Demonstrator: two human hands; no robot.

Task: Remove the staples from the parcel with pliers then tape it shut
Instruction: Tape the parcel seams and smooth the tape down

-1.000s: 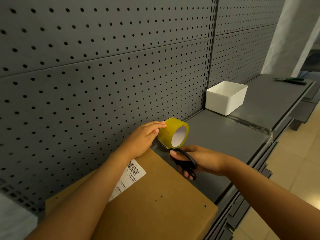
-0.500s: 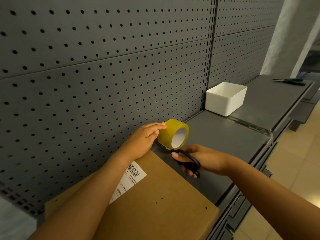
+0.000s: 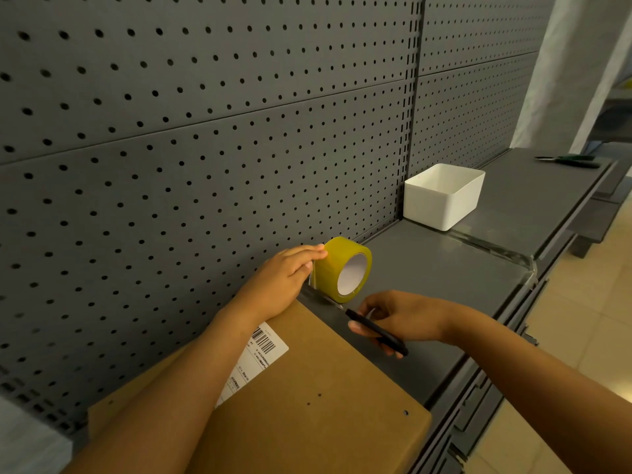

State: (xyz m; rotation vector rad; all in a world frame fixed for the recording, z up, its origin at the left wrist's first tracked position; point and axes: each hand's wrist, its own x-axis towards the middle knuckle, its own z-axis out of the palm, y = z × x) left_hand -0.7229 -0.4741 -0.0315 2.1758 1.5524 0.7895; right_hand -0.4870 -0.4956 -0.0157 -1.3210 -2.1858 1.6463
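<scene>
A brown cardboard parcel (image 3: 307,398) with a white barcode label (image 3: 254,357) lies on the grey shelf. My left hand (image 3: 280,282) holds a yellow tape roll (image 3: 338,268) upright just past the parcel's far edge, fingers on its top. A strip of clear tape runs from the roll down toward the parcel. My right hand (image 3: 400,319) grips black-handled scissors (image 3: 372,331), their blades pointing at the tape strip under the roll. Green-handled pliers (image 3: 569,161) lie far off on the right shelf.
A white open bin (image 3: 441,196) stands at the back against the grey pegboard wall (image 3: 205,148). The shelf's front edge (image 3: 496,336) drops to a tiled floor on the right.
My right hand has turned the scissors, and their handles now look drawn together. The tape roll and my left hand have stayed nearly still.
</scene>
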